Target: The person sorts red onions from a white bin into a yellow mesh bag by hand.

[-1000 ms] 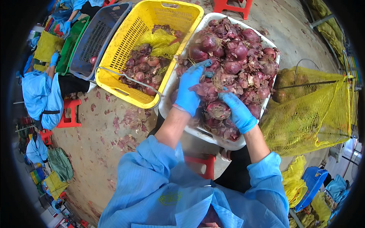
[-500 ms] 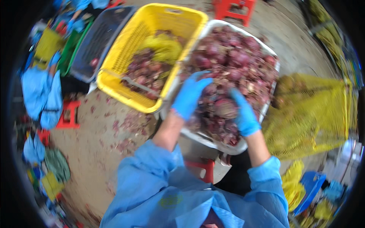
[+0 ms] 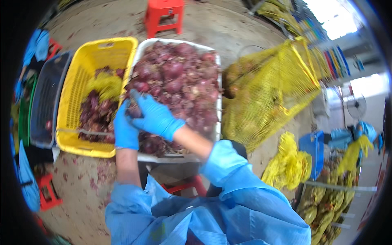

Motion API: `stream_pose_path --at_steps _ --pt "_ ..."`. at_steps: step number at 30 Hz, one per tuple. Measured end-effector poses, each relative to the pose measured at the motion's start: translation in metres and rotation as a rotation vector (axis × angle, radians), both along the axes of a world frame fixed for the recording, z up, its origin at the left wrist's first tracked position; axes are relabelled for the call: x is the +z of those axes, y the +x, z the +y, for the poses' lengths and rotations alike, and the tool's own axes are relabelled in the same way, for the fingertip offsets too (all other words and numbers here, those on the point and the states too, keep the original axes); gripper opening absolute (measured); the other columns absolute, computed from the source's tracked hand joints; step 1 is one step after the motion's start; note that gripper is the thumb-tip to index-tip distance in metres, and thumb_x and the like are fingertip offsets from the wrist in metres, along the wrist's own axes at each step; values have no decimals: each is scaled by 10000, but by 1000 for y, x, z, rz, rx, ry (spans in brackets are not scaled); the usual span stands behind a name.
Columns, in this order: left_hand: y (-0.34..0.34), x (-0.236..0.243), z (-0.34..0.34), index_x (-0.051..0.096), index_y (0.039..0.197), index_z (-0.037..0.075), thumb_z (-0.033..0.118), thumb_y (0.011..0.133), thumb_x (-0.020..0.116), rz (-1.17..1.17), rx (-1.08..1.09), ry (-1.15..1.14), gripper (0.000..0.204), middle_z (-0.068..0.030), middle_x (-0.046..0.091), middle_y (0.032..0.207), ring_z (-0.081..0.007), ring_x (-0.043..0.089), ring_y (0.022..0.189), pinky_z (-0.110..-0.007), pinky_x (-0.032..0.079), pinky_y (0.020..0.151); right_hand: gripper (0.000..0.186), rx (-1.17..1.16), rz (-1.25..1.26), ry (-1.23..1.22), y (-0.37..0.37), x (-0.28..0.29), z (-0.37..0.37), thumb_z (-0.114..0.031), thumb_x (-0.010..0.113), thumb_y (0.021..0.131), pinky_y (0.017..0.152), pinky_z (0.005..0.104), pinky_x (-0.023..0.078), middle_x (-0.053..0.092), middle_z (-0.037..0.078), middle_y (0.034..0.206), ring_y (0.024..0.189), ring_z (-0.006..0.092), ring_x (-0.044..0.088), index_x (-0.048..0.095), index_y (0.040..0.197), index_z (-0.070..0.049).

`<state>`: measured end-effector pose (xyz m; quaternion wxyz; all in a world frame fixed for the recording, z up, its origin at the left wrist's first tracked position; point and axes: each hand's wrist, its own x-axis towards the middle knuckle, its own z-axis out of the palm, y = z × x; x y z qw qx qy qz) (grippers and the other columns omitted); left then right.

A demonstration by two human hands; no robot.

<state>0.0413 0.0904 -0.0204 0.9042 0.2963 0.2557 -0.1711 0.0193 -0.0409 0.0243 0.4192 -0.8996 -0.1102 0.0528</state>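
My blue-gloved left hand [image 3: 125,130] and blue-gloved right hand [image 3: 156,117] meet over the left side of a white tub [image 3: 217,65] heaped with red onions [image 3: 175,69] and loose papery skins. Between my fingers is a dark red onion [image 3: 134,108], partly hidden by both hands. Beside the tub stands a yellow basket [image 3: 73,73] with some onions and a yellow mesh in it.
A dark blue crate [image 3: 41,122], green crate [image 3: 25,118] and co-worker's blue sleeve [image 3: 26,175] are at the left. Red stools [image 3: 164,12] stand around. A bulky yellow mesh sack [image 3: 265,94] lies right, with crumpled sacks [image 3: 286,163] and a blue crate [image 3: 310,155] below.
The view has turned, bringing more of the room's right side in. My hands have moved from either side of the onions to close together at the tub's left, around an onion.
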Motion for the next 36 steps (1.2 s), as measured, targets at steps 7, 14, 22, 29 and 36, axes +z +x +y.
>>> stream_pose_path --at_steps 7,14,22,29,36 --pt "-6 -8 -17 541 1231 21 149 931 537 -282 -142 -174 327 -135 628 1124 -244 621 1030 -380 515 876 686 -292 193 638 -40 29 -55 -218 702 789 881 283 488 623 106 1133 991 165 601 418 1388 -41" --pt "-20 -6 -16 512 1296 12 242 846 668 -836 -582 942 529 -146 607 1184 -258 595 1085 -374 471 928 163 -809 23 1348 -82 63 -223 -240 583 908 550 253 404 571 4 770 597 120 476 600 947 -82" --pt "-14 0 -4 580 1233 100 236 795 661 -747 -634 1449 466 -153 658 1105 -293 642 1005 -390 505 856 485 -1225 -441 296 -106 90 -414 -279 645 880 923 325 461 601 141 1187 1046 230 585 543 1263 0" --pt "-9 -5 3 603 1195 47 205 831 651 -636 -492 1270 399 -140 675 1059 -214 657 950 -326 511 839 533 -568 -101 10 -8 45 -192 -232 677 847 943 352 468 574 181 1268 1102 249 587 517 1325 -58" --pt "-10 6 2 598 1187 9 192 856 643 -613 -506 1213 381 -131 670 1056 -191 643 959 -307 507 838 876 -302 -48 -528 93 -21 -97 -318 805 671 994 448 440 370 223 1428 1213 397 491 366 1417 -178"
